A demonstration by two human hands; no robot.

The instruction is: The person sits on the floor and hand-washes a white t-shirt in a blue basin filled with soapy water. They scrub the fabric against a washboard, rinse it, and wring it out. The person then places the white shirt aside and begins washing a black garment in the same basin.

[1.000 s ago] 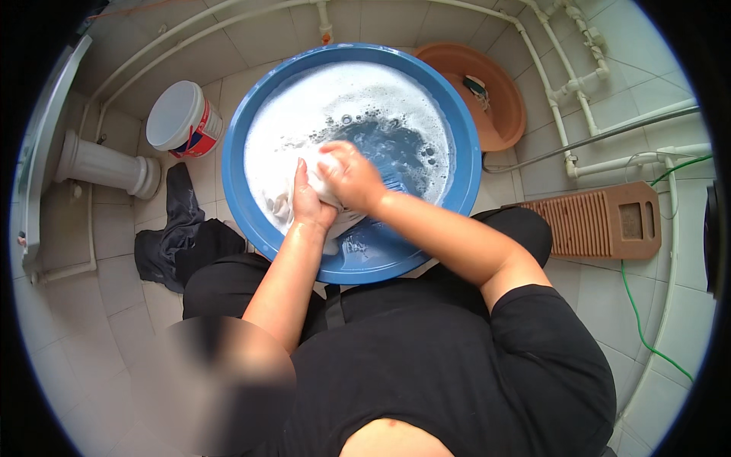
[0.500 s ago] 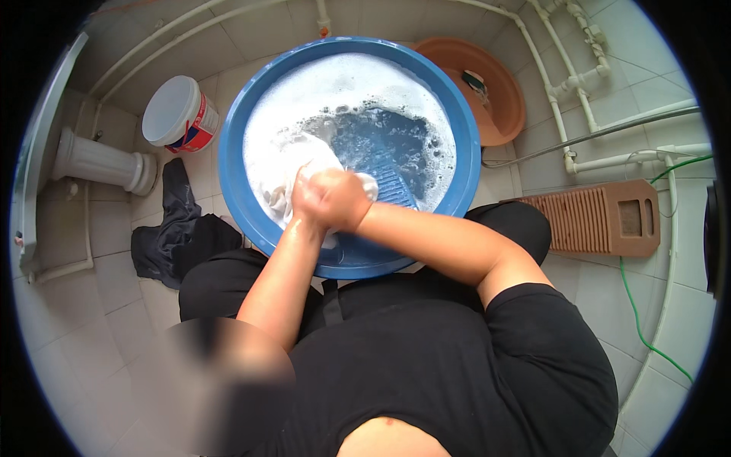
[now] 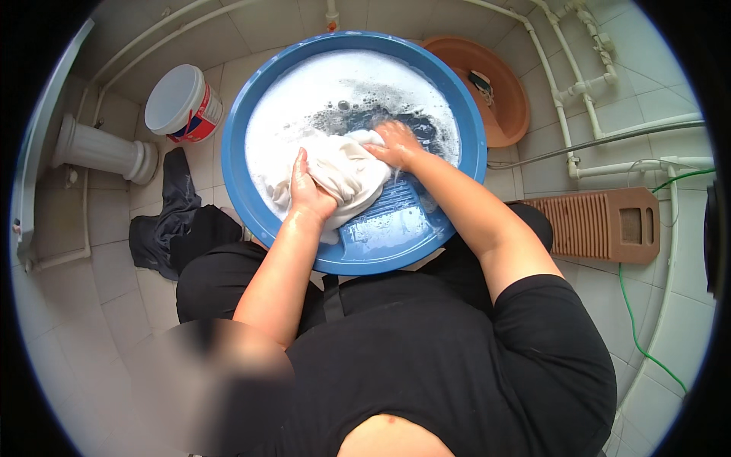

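A large blue basin [image 3: 233, 179] holds sudsy water with white foam. A bunched wet white cloth [image 3: 352, 177] rests over the water and the top of the ridged washboard slope [image 3: 392, 221] built into the basin's near side. My left hand [image 3: 311, 196] holds the cloth's left side, thumb up, its other fingers partly hidden in the folds. At the cloth's far right end, my right hand [image 3: 397, 145] grips its edge beside the dark patch of open water, fingertips partly hidden by suds.
A white bucket [image 3: 173, 97] and dark garment [image 3: 169, 221] are on the tiled floor at left, beside a white pedestal [image 3: 106, 156]. An orange-brown basin [image 3: 512, 107] with a brush [image 3: 481, 85] stands far right; a brown washboard [image 3: 594, 225] lies at right. Pipes run along the walls.
My hands, pressed together over the cloth before, are now apart. The right one has moved away and to the right; the cloth has spread out between them, uncovering more of the washboard slope.
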